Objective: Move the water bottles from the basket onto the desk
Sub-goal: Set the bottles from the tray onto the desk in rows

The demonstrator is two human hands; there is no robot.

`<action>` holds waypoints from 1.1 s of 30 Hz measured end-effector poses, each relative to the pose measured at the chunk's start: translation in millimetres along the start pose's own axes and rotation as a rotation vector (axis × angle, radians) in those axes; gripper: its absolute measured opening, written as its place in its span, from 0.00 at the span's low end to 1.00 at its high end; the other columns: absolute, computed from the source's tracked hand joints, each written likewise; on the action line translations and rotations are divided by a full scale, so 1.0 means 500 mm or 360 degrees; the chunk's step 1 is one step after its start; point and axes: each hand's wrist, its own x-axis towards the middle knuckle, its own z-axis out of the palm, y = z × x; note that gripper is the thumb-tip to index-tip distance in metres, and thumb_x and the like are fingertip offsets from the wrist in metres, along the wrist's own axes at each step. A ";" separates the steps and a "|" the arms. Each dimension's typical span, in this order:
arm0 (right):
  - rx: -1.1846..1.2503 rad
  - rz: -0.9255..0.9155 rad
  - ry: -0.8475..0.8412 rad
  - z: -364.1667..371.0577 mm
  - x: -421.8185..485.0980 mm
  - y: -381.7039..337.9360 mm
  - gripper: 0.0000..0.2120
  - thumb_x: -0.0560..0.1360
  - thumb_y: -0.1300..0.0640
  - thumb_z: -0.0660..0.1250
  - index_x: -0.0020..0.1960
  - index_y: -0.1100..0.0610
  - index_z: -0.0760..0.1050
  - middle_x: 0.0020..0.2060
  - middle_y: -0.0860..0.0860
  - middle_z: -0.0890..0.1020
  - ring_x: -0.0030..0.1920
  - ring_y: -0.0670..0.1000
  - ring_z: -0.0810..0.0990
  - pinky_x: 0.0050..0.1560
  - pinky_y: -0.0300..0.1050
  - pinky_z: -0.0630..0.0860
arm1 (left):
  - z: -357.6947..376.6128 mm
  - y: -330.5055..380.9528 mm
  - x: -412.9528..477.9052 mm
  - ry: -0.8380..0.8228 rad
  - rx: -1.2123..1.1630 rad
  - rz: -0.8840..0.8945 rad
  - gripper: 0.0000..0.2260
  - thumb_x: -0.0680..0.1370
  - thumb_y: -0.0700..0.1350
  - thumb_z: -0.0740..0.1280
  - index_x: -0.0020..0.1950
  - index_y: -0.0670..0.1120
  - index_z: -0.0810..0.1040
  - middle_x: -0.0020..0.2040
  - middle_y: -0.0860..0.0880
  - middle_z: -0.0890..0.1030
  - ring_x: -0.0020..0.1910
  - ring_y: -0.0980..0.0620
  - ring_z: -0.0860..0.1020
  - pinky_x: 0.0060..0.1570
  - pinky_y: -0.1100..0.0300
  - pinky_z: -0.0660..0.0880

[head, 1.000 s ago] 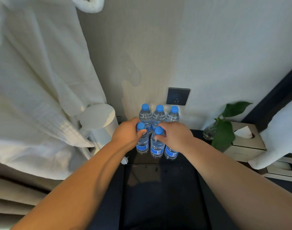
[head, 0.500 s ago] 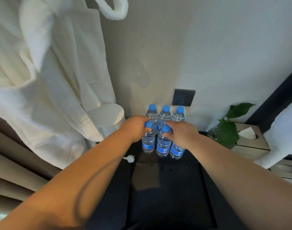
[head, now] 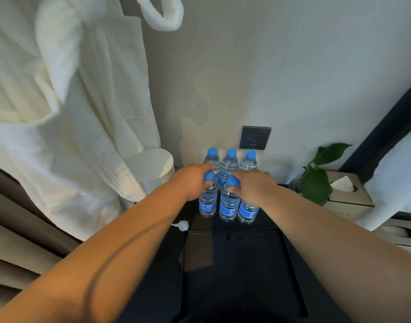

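Bottles: six water bottles with blue caps stand upright in two rows at the back of the dark desk [head: 234,252], against the wall; the rows touch.
Front left bottle [head: 208,199]: its cap and neck sit inside your left fingers; the body hangs clear below them.
Front middle bottle [head: 228,203]: its cap shows between your right thumb and fingers.
Front right bottle [head: 247,212]: its top is hidden under your right palm; only the labelled lower body shows.
Back row [head: 230,160]: three bottles just beyond your fingertips, caps above your knuckles.
Left hand [head: 190,180]: your fingers curl around the front left bottle's neck, gripping it.
Right hand [head: 253,185]: your fingers are bent over the two bottle tops, thumb tip against the middle bottle's neck.
Beside your hands: a white round lamp [head: 150,164] left of your left fingers, a leafy plant [head: 316,180] right of your right fingers.
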 end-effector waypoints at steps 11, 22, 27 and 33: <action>0.0033 0.0053 -0.0059 -0.004 0.002 -0.015 0.24 0.81 0.37 0.63 0.75 0.40 0.65 0.57 0.47 0.84 0.57 0.56 0.80 0.52 0.54 0.65 | -0.002 0.008 0.012 0.0045 -0.0067 -0.0035 0.12 0.80 0.50 0.70 0.61 0.47 0.79 0.51 0.46 0.82 0.48 0.46 0.80 0.44 0.53 0.73; 0.0033 0.0085 -0.0107 -0.006 -0.002 -0.011 0.20 0.80 0.36 0.62 0.69 0.42 0.68 0.48 0.46 0.81 0.49 0.54 0.77 0.51 0.53 0.64 | -0.010 0.009 0.028 0.0071 -0.0055 -0.0010 0.11 0.79 0.51 0.71 0.58 0.47 0.79 0.49 0.46 0.82 0.44 0.49 0.77 0.44 0.55 0.72; 0.0076 0.0127 -0.0124 -0.012 -0.014 -0.021 0.15 0.79 0.37 0.60 0.61 0.43 0.70 0.40 0.43 0.76 0.50 0.54 0.79 0.67 0.62 0.64 | -0.010 0.008 0.032 0.0087 -0.0041 -0.0009 0.10 0.80 0.50 0.71 0.57 0.47 0.79 0.49 0.46 0.83 0.43 0.50 0.76 0.43 0.56 0.70; 0.0028 0.0096 -0.0041 -0.037 -0.014 -0.038 0.13 0.78 0.38 0.63 0.55 0.45 0.75 0.41 0.45 0.80 0.50 0.52 0.79 0.71 0.60 0.59 | -0.016 0.014 0.036 0.0047 -0.0018 -0.0058 0.10 0.80 0.50 0.70 0.56 0.45 0.79 0.48 0.45 0.82 0.43 0.48 0.77 0.42 0.55 0.70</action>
